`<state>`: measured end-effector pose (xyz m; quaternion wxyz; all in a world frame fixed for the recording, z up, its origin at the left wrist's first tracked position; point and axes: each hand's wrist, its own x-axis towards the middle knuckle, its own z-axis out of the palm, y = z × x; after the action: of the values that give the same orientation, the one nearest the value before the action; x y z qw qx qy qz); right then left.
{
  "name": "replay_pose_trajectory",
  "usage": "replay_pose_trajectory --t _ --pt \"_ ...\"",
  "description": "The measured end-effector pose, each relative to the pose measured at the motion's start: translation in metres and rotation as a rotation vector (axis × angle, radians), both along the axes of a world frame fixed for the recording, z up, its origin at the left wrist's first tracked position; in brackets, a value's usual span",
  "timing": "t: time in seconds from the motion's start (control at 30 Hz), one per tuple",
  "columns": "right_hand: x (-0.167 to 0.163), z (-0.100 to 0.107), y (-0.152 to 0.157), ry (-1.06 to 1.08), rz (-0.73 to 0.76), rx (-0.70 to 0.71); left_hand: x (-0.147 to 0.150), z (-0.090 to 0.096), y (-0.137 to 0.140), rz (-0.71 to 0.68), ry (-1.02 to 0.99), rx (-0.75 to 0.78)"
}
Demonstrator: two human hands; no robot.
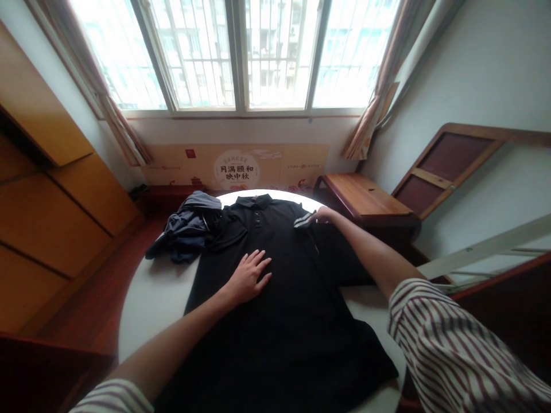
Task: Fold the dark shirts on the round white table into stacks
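Note:
A black polo shirt (275,321) lies spread out on a round white table (142,310), its buttoned collar toward the window. My left hand (248,276) rests flat on the shirt's chest, fingers apart and holding nothing. At the shirt's right side, my right hand (323,214) pinches the sleeve near its white-striped edge (303,220); the fingertips are partly hidden. Dark fabric from the shirt spreads out below my right forearm.
A bunched pile of dark clothes (189,226) sits on the table's far left. Beyond the table are a wooden side table (368,195), a barred window (241,57) and a printed cardboard panel (275,163). Yellow cabinets (47,229) line the left wall.

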<state>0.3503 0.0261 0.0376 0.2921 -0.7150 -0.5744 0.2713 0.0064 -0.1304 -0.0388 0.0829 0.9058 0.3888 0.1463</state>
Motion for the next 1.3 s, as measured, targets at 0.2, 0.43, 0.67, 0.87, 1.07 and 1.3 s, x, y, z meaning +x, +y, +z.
replay_pose_trajectory --t 0.2,0.43,0.67,0.87,1.07,1.3 --pt "0.0 0.021 0.004 0.043 -0.139 0.109 -0.001 -0.002 0.001 -0.002 -0.008 -0.003" --pt "0.038 0.035 0.004 -0.099 -0.3 0.223 0.001 0.0 0.0 -0.001 0.001 -0.009" --pt "0.028 0.021 0.0 -0.155 -0.244 0.227 0.001 0.001 0.0 0.004 -0.003 -0.005" --pt "-0.025 0.026 0.017 -0.122 0.014 0.216 0.001 -0.001 0.0 0.004 -0.007 0.0" --pt "-0.026 0.008 0.031 -0.096 -0.084 0.063 0.001 0.001 -0.001 0.001 -0.01 -0.011" --pt "-0.023 -0.022 0.038 0.007 -0.153 -0.111 0.002 0.001 -0.001 0.005 0.0 -0.012"
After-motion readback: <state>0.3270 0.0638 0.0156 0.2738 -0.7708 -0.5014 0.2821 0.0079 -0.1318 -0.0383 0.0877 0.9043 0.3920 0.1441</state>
